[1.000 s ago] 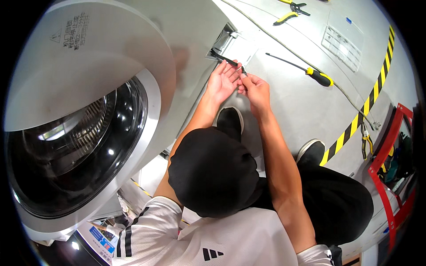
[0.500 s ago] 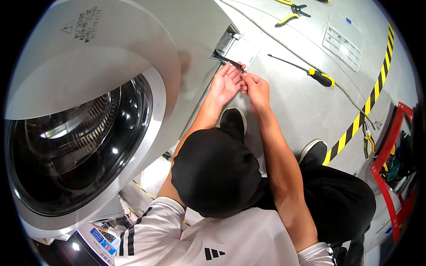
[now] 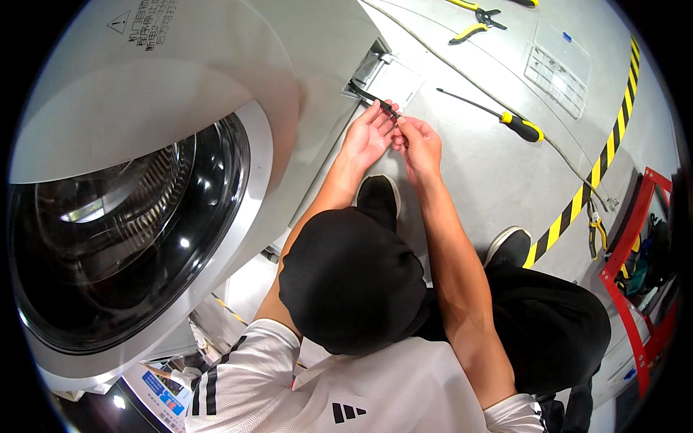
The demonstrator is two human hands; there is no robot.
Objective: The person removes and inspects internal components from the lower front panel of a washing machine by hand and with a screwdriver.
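Note:
A thin black drain hose comes out of the small access opening low on the washing machine. My left hand is palm up, its fingers holding the hose near the free end. Close on its right, my right hand pinches at the tip of the hose with thumb and forefinger. Whatever small part lies between those fingertips is too small to make out. Beside the opening, a white access flap is folded down.
A screwdriver and a grey cable lie on the floor to the right. Farther off are wire strippers, a clear parts case and striped tape. Pliers lie near a red-framed tool bag.
The right hand has shifted slightly to the right at the hose tip. My left hand stays beneath the hose, and the view has moved a little.

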